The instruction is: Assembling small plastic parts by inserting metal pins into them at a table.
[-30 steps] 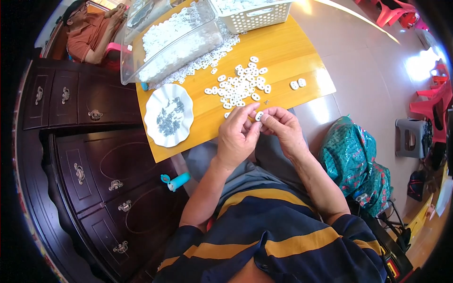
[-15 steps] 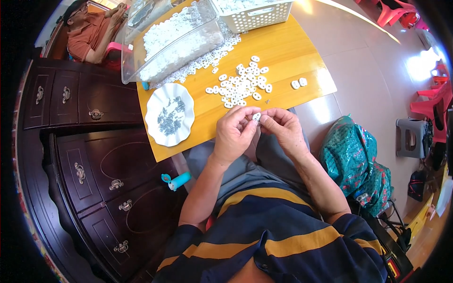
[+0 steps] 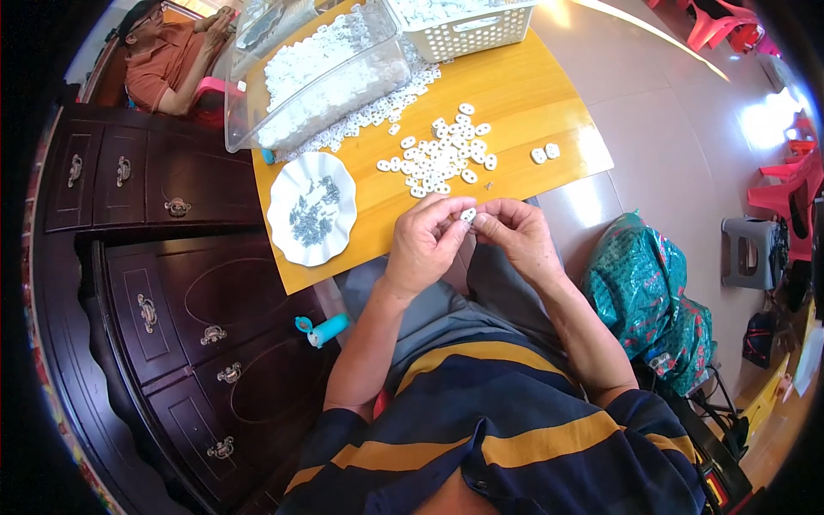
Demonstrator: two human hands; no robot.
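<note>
Close to the table's front edge, both hands meet around a small white oval plastic piece (image 3: 468, 215) with dark holes. My left hand (image 3: 425, 245) pinches it between thumb and fingers. From the other side, the thumb and forefinger of my right hand (image 3: 520, 243) close on the same piece; whether a tiny part is also between them is hidden. Just beyond lies a loose pile of similar white oval pieces (image 3: 442, 157). A white scalloped dish (image 3: 283, 184) to the left carries many small grey metal parts (image 3: 312, 225), like screws or pins.
A clear plastic bin (image 3: 343, 86) heaped with white pieces stands at the back left of the wooden table (image 3: 532, 94), beside a white perforated basket (image 3: 468, 34). Two white pieces (image 3: 545, 154) lie at right. Dark drawers (image 3: 172, 292) flank the left; a green bag (image 3: 635, 275) sits right.
Both hands stay in nearly the same spot, still holding the white piece, which has turned slightly. The whole view has shifted a little.
</note>
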